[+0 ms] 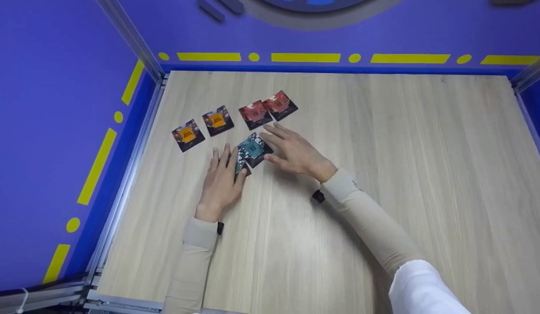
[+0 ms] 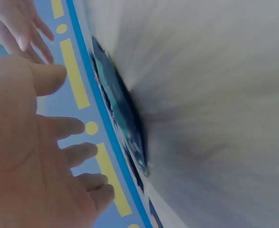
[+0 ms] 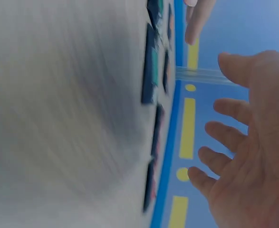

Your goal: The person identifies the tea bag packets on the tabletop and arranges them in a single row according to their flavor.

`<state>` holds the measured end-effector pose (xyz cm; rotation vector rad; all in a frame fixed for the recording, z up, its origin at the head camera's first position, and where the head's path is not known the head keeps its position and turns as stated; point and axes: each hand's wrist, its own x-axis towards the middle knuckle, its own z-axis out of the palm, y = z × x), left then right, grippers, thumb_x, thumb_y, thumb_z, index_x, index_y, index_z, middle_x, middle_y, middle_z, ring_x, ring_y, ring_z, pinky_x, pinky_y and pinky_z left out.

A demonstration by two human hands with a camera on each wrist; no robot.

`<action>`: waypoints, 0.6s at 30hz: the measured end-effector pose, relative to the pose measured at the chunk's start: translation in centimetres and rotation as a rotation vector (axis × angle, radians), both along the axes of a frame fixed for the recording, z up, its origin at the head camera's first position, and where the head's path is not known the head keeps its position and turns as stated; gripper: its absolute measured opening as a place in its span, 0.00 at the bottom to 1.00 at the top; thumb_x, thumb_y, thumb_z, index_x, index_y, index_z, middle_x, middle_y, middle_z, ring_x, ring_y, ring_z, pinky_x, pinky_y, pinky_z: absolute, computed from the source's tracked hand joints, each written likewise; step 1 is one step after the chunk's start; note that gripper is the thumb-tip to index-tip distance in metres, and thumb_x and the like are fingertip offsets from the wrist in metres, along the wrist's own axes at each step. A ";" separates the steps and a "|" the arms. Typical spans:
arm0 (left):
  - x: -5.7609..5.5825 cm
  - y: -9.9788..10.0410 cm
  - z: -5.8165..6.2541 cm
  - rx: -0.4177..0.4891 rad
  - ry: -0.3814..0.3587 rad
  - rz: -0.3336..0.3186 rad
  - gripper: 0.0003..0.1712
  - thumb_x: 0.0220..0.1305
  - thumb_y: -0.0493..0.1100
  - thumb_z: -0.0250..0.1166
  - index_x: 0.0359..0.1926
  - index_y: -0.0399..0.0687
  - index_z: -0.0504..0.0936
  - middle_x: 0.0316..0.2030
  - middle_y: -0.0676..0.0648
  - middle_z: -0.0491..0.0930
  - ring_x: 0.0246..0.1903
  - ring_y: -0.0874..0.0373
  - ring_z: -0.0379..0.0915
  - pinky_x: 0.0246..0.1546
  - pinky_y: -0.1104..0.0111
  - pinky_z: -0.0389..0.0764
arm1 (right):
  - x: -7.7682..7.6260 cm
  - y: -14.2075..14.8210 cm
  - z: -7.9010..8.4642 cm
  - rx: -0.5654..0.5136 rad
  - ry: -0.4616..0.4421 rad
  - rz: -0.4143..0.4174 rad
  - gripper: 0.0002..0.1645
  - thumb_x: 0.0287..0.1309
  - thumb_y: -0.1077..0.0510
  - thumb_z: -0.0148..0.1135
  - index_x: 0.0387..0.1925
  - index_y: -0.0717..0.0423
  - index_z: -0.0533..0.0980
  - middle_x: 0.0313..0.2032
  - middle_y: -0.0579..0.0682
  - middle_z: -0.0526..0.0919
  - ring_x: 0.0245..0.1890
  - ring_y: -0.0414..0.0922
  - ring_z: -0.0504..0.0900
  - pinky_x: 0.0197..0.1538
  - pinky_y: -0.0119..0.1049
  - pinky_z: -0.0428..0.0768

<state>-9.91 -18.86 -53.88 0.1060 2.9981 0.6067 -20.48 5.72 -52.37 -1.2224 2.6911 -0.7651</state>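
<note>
Two flat square packets with teal-and-black printing lie side by side on the wooden table. My left hand (image 1: 220, 181) is over the left teal packet (image 1: 242, 165) and hides part of it, its fingers extended. The right teal packet (image 1: 254, 149) lies between the two hands. At its right edge is my right hand (image 1: 298, 152), fingers spread and relaxed, with fingertips right by the packet. In the left wrist view a teal packet (image 2: 120, 104) shows edge-on below the left palm. The right wrist view shows a teal packet (image 3: 150, 66) beside the loosely bent right fingers.
Behind the teal pair, two red packets (image 1: 255, 114) overlap slightly at their edges. Two orange-centred packets (image 1: 188, 135) lie apart at the left. A blue panel (image 1: 383, 35) with yellow marks borders the table (image 1: 405, 174) at the back, another blue wall (image 1: 47, 109) at the left.
</note>
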 end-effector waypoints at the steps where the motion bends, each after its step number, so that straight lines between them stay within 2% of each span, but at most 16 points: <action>1: 0.1 0.0 -0.1 -0.002 0.001 -0.004 0.40 0.84 0.56 0.51 0.86 0.45 0.51 0.86 0.37 0.44 0.84 0.31 0.34 0.84 0.43 0.44 | 0.0 -0.4 -0.1 -0.003 -0.010 0.005 0.40 0.78 0.42 0.59 0.81 0.55 0.64 0.82 0.60 0.60 0.83 0.64 0.55 0.81 0.63 0.59; 6: 0.5 0.2 -0.5 -0.021 0.018 -0.023 0.37 0.84 0.49 0.53 0.84 0.40 0.56 0.84 0.33 0.49 0.83 0.29 0.40 0.83 0.44 0.48 | -0.1 -2.1 -0.5 0.054 -0.028 0.032 0.36 0.80 0.46 0.56 0.81 0.54 0.65 0.83 0.57 0.60 0.83 0.61 0.56 0.82 0.57 0.59; 11: 0.7 0.5 -0.4 -0.055 0.018 -0.045 0.33 0.83 0.44 0.54 0.82 0.37 0.61 0.83 0.32 0.53 0.82 0.29 0.46 0.82 0.45 0.52 | 0.0 -3.7 -0.9 0.127 0.017 0.099 0.32 0.81 0.50 0.55 0.79 0.56 0.67 0.82 0.57 0.61 0.83 0.61 0.58 0.83 0.54 0.59; 18: 0.8 0.8 -0.5 -0.109 0.023 -0.057 0.30 0.83 0.38 0.53 0.80 0.36 0.64 0.80 0.31 0.59 0.80 0.32 0.54 0.77 0.46 0.67 | 0.1 -5.5 -1.7 0.222 0.031 0.142 0.29 0.80 0.60 0.53 0.78 0.56 0.69 0.81 0.57 0.63 0.83 0.60 0.59 0.84 0.48 0.57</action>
